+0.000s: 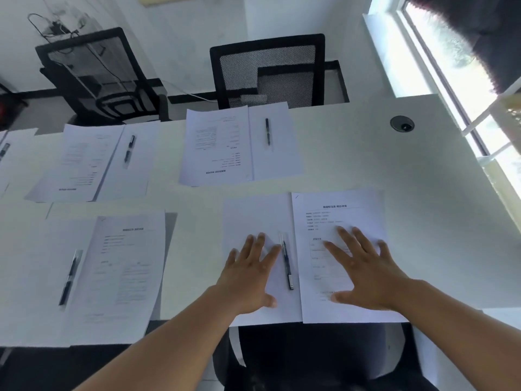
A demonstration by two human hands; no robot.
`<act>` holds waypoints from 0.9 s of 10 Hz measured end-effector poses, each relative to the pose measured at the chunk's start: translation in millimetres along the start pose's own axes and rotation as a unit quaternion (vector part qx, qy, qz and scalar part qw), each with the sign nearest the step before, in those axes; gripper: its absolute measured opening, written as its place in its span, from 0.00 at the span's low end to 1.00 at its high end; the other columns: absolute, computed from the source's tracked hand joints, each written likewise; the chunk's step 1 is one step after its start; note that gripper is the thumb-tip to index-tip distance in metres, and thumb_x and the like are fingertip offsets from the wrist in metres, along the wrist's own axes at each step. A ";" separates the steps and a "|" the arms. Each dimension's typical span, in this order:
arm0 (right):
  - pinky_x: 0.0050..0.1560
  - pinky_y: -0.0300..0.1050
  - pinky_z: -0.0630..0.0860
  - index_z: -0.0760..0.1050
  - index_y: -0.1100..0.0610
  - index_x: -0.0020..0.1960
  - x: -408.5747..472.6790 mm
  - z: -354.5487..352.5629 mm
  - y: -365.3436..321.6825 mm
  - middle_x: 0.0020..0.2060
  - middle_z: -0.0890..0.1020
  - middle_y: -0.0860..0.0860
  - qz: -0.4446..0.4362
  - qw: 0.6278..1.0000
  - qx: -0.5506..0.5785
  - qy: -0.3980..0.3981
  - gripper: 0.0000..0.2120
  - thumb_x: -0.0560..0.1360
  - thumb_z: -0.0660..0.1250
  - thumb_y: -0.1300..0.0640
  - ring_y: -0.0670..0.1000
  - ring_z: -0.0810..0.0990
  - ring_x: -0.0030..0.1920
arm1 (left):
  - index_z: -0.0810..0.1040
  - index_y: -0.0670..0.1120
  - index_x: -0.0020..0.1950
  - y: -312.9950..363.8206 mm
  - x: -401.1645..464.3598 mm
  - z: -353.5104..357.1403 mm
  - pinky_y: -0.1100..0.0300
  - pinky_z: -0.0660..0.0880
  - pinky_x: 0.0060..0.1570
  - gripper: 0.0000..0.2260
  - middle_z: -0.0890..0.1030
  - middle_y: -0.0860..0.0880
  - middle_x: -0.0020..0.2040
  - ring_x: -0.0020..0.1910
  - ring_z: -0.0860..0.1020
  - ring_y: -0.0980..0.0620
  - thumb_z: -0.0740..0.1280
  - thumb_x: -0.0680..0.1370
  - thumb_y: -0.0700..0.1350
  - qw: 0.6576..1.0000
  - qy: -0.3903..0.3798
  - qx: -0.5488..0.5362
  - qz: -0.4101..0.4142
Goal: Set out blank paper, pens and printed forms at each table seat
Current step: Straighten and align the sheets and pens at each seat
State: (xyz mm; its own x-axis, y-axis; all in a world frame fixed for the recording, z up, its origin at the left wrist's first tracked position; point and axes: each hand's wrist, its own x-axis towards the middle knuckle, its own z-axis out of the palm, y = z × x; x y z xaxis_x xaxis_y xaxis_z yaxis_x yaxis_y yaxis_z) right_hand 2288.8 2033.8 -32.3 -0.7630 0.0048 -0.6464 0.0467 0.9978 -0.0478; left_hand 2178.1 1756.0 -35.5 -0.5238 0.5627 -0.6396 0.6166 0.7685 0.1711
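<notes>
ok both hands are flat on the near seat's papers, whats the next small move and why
Probably lift both hands away. The left hand lies flat on the blank sheet, the right hand on the printed form, and the pen already lies between them, so this seat looks complete.

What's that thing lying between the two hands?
A black pen on the blank sheet, between the left hand and right hand, seen from the head camera.
</notes>
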 end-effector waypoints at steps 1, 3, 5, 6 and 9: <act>0.82 0.71 0.37 0.25 0.40 0.83 -1.3 -2.9 8.1 0.80 0.20 0.50 -0.013 1.000 -0.004 -0.006 0.55 0.75 0.59 0.22 0.58 0.20 0.81 | 0.33 0.59 0.88 3.4 2.9 -1.3 0.39 0.39 0.86 0.55 0.25 0.48 0.85 0.85 0.27 0.44 0.75 0.80 0.61 1.000 0.000 0.003 0.003; 0.82 0.70 0.36 0.26 0.39 0.83 -1.9 -5.5 15.4 0.80 0.19 0.50 -0.019 1.000 -0.013 -0.010 0.54 0.75 0.59 0.22 0.58 0.20 0.80 | 0.33 0.58 0.88 7.5 4.0 -3.9 0.38 0.40 0.86 0.55 0.25 0.48 0.86 0.85 0.27 0.44 0.75 0.80 0.60 1.000 -0.003 0.011 0.003; 0.82 0.71 0.36 0.26 0.40 0.83 -3.1 -5.2 14.9 0.80 0.20 0.50 -0.013 1.000 -0.010 -0.011 0.55 0.75 0.59 0.22 0.57 0.20 0.80 | 0.33 0.59 0.88 7.3 3.7 -4.3 0.39 0.40 0.86 0.55 0.25 0.48 0.86 0.85 0.27 0.44 0.75 0.80 0.60 1.000 -0.001 0.008 0.003; 0.82 0.71 0.36 0.26 0.39 0.83 -1.8 -4.6 14.8 0.79 0.19 0.50 -0.012 1.000 -0.006 -0.011 0.55 0.75 0.59 0.22 0.57 0.20 0.80 | 0.33 0.59 0.88 6.8 2.8 -4.2 0.39 0.39 0.86 0.55 0.25 0.49 0.85 0.85 0.27 0.44 0.75 0.80 0.60 1.000 -0.004 0.005 0.003; 0.82 0.72 0.38 0.26 0.39 0.83 0.0 -2.5 14.0 0.80 0.19 0.50 -0.005 1.000 -0.007 -0.005 0.55 0.75 0.59 0.21 0.57 0.21 0.81 | 0.34 0.59 0.88 6.3 4.0 -4.6 0.38 0.41 0.87 0.55 0.25 0.48 0.86 0.85 0.27 0.44 0.75 0.80 0.61 1.000 0.000 0.014 0.007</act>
State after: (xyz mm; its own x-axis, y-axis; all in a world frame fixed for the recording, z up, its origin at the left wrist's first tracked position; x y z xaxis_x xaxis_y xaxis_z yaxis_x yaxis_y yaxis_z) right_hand 2287.9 2048.0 -31.1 -0.7566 -0.0058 -0.6538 0.0302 0.9986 -0.0438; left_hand 2177.2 1764.5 -33.6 -0.5149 0.5731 -0.6375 0.6399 0.7518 0.1590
